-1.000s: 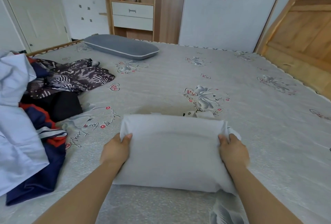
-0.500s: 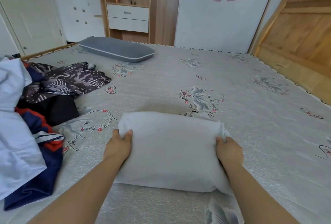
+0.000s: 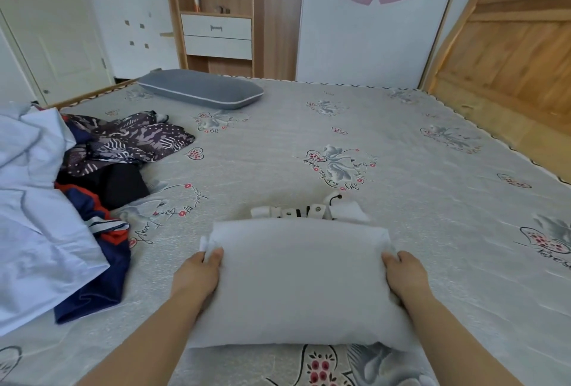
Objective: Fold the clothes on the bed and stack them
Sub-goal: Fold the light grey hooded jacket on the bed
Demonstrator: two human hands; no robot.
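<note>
At far left, a pale blue sheet-like garment point(image 3: 34, 219) lay rumpled at the edge of the bed point(image 3: 417, 200). Partly under it was a navy garment with red and white trim point(image 3: 92, 265), with a black garment point(image 3: 123, 183) just behind that and a dark patterned garment point(image 3: 129, 141) spread farther back. All four were touching or overlapping in one unfolded pile.

Behind the pile, near the far edge of the mattress, lay a grey pillow point(image 3: 200, 89).

My left hand point(image 3: 197, 274) gripped the left edge of the folded white garment point(image 3: 299, 280), thumb on top and fingers tucked under the fabric. The garment sat in front of me at the middle of the bed as a thick rectangular bundle. A collar or placket with snaps point(image 3: 296, 211) stuck out past its far edge, flat on the sheet.

My right hand point(image 3: 408, 274) held the right edge in the same way, thumb on top, fingers hidden below.

At far right, the wooden headboard point(image 3: 509, 46) stood against the wall.
</note>
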